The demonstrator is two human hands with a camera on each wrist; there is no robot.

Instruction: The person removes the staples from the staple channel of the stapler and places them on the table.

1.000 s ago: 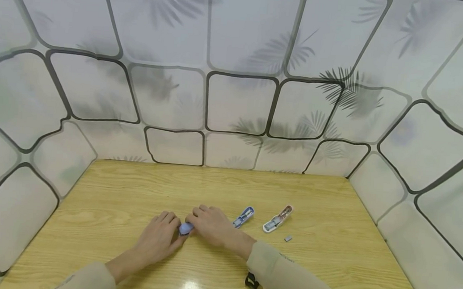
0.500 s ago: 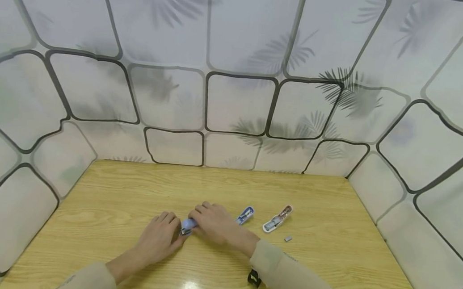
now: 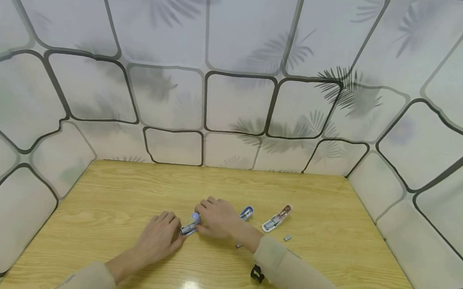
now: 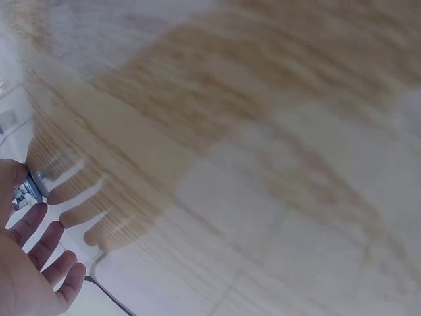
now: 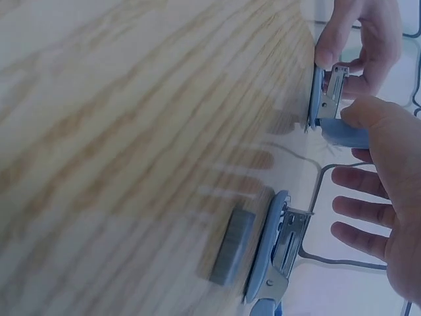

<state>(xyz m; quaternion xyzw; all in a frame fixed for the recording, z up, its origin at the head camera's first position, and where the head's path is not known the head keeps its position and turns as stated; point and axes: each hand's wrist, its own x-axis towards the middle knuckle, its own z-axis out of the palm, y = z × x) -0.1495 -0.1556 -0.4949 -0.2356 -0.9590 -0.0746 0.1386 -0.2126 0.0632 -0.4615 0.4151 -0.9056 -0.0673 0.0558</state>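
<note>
My left hand pinches the base of a small blue stapler between thumb and fingers, low over the table left of centre. With thumb and forefinger, my right hand grips the stapler's rounded blue cover, which is swung up and back. That bares the metal magazine, also plain in the right wrist view, where the opened stapler spans both hands. The right hand's other fingers stay spread. In the left wrist view only part of the stapler shows past the left fingers.
A second blue stapler, opened, lies behind the right hand, partly covered by it. Right of it is an opened pink-and-white stapler. Grey staple strips lie near them, one at the right, one beside the right forearm. Patterned panels enclose the table.
The right hand has moved up and right, swinging the stapler's cover back and uncovering its metal magazine. A staple strip now shows beside the right forearm. The left hand has stayed put.
</note>
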